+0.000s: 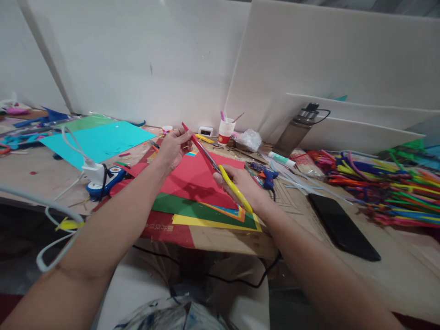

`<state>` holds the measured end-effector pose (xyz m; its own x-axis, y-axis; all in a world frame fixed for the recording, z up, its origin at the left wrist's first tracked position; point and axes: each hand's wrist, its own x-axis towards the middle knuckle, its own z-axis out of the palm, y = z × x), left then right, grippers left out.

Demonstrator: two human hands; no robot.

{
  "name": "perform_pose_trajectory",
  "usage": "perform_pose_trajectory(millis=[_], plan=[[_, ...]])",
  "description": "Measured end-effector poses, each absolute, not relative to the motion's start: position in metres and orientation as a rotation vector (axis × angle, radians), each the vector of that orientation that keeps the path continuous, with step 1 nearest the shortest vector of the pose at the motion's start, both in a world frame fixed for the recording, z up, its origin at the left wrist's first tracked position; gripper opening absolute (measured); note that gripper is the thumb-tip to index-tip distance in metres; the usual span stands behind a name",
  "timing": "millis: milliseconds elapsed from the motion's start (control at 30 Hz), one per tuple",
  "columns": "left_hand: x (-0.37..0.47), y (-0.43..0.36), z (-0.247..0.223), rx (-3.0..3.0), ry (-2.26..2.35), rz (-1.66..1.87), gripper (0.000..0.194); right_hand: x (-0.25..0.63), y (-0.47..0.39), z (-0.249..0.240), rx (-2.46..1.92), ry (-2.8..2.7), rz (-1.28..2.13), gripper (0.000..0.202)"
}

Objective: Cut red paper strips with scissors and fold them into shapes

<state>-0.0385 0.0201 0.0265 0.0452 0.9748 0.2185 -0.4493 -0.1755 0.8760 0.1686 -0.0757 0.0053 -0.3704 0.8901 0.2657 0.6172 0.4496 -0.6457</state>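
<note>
Table (24, 181), white boards (154, 59) at 12 o'clock, one bottle (294, 135) at 2 | our left hand (177, 149) is pinching one red paper (202, 151), right hand (245, 183) gripping one pair of scissors (233, 185)

We're sitting in a craft workspace, and the cluttered bench (24, 174) is giving it away! Turquoise card (103, 140) is lying out left, red paper (185, 178) is overlapping green paper (165, 203) mid-bench, and yellow-handled scissors (235, 189) are hovering above. Over on the right, we're spotting bright pipe cleaners (409, 195) sprawling in a heap! A paper cup (225, 130) is holding slim tools, and plain white boards (337, 59) are standing behind everything.
</note>
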Motion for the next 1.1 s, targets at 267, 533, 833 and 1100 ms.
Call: perform_pose_trajectory(millis=[267, 533, 833, 1100], plan=[[-0.0365, 0.0196, 0.0269, 1.048, 0.711, 1.434, 0.019, 0.1678, -0.0768, 0.0093, -1.289, -2.069, 0.7, 0.048], [-0.0353, 0.0157, 0.0291, 1.043, 0.724, 1.379, 0.018, 0.1681, -0.0756, 0.0064, -1.305, -2.024, 0.756, 0.049], [-0.035, 0.0164, 0.0283, 1.045, 0.71, 1.371, 0.018, 0.167, -0.0787, 0.0098, -1.296, -2.012, 0.776, 0.05], [-0.0357, 0.0181, 0.0259, 1.059, 0.689, 1.374, 0.02, 0.1666, -0.0787, 0.0097, -1.287, -2.006, 0.741, 0.052]])
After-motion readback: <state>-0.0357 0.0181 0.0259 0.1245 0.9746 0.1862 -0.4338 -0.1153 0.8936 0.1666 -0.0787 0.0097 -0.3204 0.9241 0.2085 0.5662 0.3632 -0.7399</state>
